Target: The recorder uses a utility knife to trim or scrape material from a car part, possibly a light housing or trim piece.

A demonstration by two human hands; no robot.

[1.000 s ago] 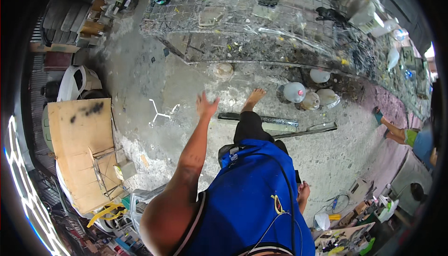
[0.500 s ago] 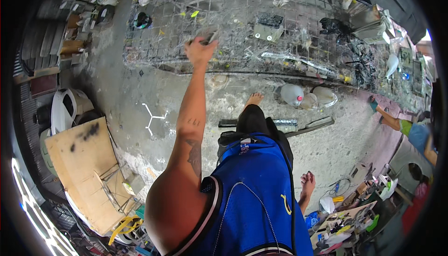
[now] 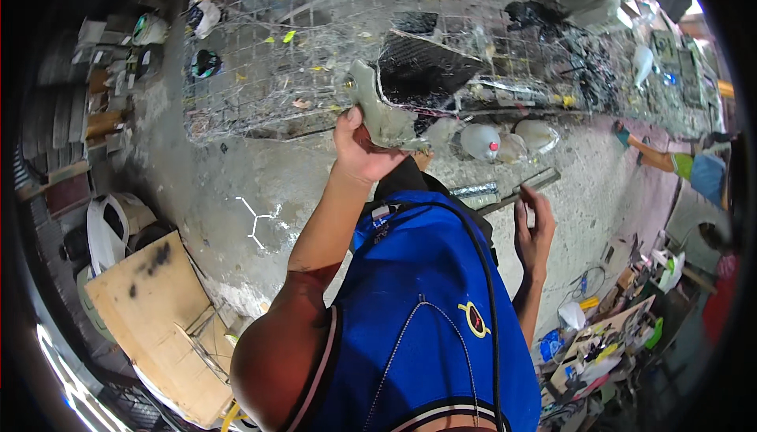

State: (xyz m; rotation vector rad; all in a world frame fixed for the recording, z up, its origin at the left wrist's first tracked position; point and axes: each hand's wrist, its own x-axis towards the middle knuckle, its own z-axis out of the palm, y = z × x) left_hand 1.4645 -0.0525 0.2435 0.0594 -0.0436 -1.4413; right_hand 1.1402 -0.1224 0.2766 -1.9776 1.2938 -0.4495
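My left hand (image 3: 367, 148) grips a grey-green moulded piece (image 3: 386, 121) by its near edge, with the thumb on its upper side. The piece has an uneven, curved outline and a dark, woven-looking panel (image 3: 430, 69) on its right part. It is held up above the near edge of a mesh-covered work surface (image 3: 260, 105). To the right of my body, my right hand (image 3: 536, 219) is raised with fingers apart and nothing in it. It is apart from the piece.
A clear plastic jug with a red cap (image 3: 481, 142) stands on the floor beside a pale bag (image 3: 536, 137). Long strips (image 3: 516, 191) lie near my legs. A wooden board (image 3: 158, 314) leans at left. Another person's leg (image 3: 658, 160) shows at right.
My left hand has come back from over the work surface, bringing the moulded piece nearer my body. My right hand has risen from beside my hip, its fingers now extended.
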